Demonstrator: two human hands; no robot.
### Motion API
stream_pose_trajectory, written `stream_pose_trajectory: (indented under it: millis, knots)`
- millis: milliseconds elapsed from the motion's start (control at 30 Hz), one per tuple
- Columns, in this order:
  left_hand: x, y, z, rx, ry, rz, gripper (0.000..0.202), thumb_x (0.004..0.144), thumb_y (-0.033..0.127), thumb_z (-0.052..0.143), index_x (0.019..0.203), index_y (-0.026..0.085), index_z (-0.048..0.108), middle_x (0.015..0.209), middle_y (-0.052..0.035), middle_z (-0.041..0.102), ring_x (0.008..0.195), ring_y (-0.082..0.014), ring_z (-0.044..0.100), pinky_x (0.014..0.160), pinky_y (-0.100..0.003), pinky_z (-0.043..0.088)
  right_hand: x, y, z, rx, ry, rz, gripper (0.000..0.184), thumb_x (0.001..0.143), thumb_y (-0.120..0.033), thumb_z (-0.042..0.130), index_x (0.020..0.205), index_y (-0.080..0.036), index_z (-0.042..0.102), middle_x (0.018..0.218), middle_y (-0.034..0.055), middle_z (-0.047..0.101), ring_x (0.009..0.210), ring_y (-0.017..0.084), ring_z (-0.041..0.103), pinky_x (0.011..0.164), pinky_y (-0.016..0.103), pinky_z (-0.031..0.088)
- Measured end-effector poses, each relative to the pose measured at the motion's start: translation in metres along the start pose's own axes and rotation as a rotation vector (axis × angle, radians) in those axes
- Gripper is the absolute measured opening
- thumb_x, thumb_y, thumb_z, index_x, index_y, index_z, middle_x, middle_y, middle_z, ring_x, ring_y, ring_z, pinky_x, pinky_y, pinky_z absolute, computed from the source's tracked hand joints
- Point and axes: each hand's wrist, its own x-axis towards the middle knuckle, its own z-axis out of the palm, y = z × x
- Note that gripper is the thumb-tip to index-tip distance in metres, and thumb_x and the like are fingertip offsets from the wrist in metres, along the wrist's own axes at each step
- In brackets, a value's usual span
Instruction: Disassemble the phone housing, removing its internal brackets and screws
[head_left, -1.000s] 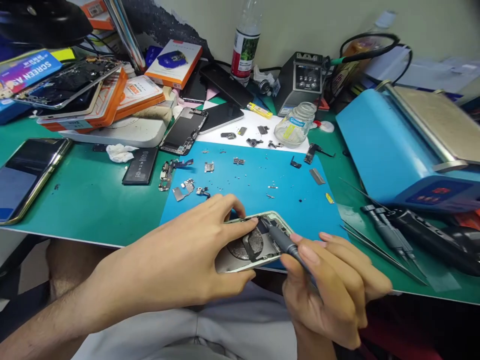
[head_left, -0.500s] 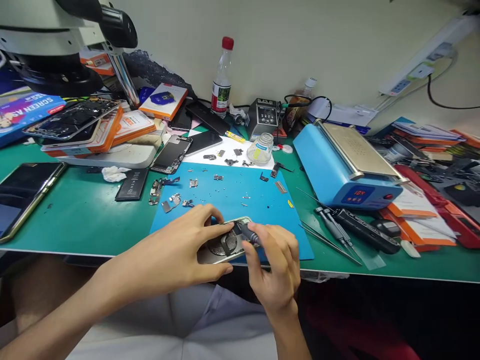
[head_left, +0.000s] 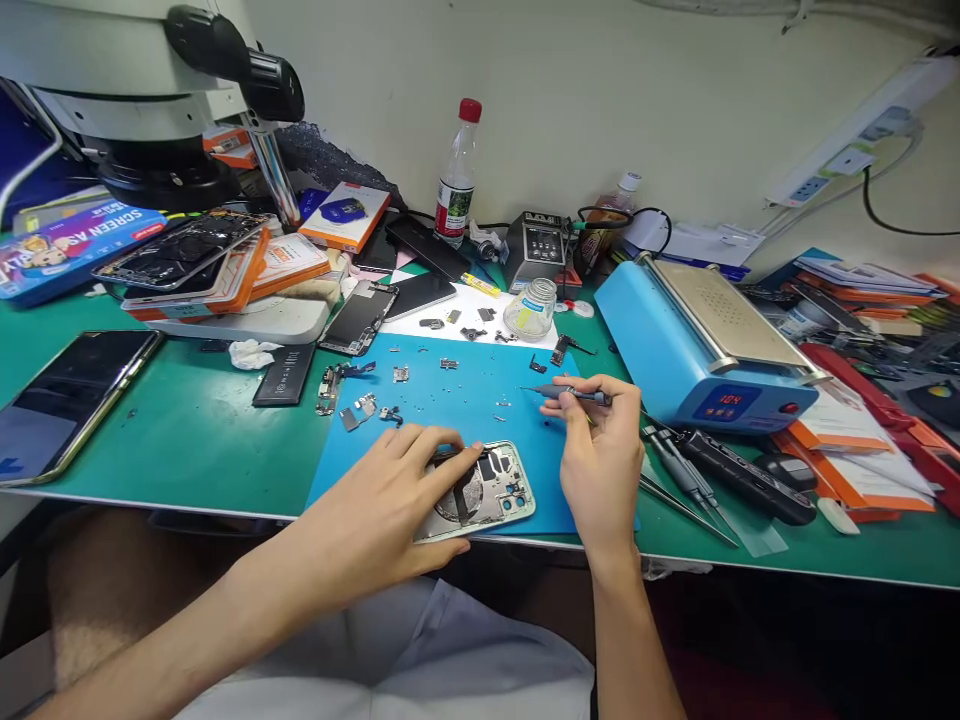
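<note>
My left hand (head_left: pixel 409 490) grips an opened phone housing (head_left: pixel 517 500) at the front edge of the blue mat (head_left: pixel 450 445). Its thumb lies along the near side and its fingers along the far side. Inside the housing a round coil (head_left: pixel 463 497) shows, partly hidden by the fingers. To the right of the housing, my right hand (head_left: pixel 604 450) is closed round a grey screwdriver (head_left: pixel 574 393), whose thin tip points left above the mat. Tiny screws and small phone parts, such as a metal bracket (head_left: pixel 448 364), lie scattered near the tip.
A phone battery (head_left: pixel 285 376) and a large phone (head_left: pixel 71 400) lie on the left. A microscope (head_left: pixel 165 100) overhangs the back left. At the right stand a blue heating plate (head_left: pixel 697 340), tweezers (head_left: pixel 690 510) and more screwdrivers (head_left: pixel 679 465). A glass jar (head_left: pixel 531 310) sits behind the mat.
My right hand has moved the screwdriver away from the phone housing, up and to the right over the mat. The left hand still holds the housing. The camera view has shifted slightly.
</note>
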Motion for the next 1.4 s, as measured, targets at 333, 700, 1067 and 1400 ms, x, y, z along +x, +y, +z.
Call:
stream_pose_trajectory:
  millis: [333,700,1067,1400]
  knots:
    - [-0.009,0.007,-0.008,-0.469,0.329,-0.192,0.035,0.110,0.042,0.067,0.142,0.031,0.075,0.136,-0.0066,0.074,0.125,-0.0235,0.069,0.107,-0.038,0.058,-0.028,-0.029,-0.010,0.504,0.105,0.196,0.039,0.099,-0.032,0.075,0.135,-0.028,0.060,0.107,0.0023,0.076,0.078,0.014,0.072,0.065,0.027,0.062]
    - [0.000,0.036,-0.008,-1.599,0.329,-0.519,0.011,0.094,0.029,0.089,0.105,0.031,0.091,0.098,0.0021,0.089,0.097,-0.0120,0.084,0.087,-0.012,0.063,-0.081,-0.055,0.014,0.805,0.062,0.412,0.057,0.090,-0.025,0.089,0.142,-0.034,0.067,0.105,-0.0017,0.075,0.086,0.009,0.072,0.075,0.016,0.063]
    - [-0.005,0.038,-0.002,-1.617,0.419,-0.351,0.017,0.104,0.022,0.078,0.114,0.030,0.090,0.103,-0.0012,0.089,0.099,-0.0134,0.085,0.093,-0.017,0.067,-0.085,-0.058,0.016,0.836,0.065,0.434,0.051,0.093,-0.027,0.086,0.140,-0.035,0.068,0.106,-0.0018,0.076,0.088,0.009,0.073,0.076,0.017,0.064]
    - [-0.007,0.035,-0.002,-1.613,0.405,-0.366,0.017,0.102,0.022,0.081,0.112,0.031,0.090,0.099,-0.0008,0.089,0.089,-0.0105,0.082,0.088,-0.016,0.067,-0.087,-0.057,0.018,0.811,0.036,0.441,0.048,0.096,-0.027,0.083,0.140,-0.036,0.067,0.107,-0.0003,0.075,0.091,0.012,0.074,0.074,0.021,0.064]
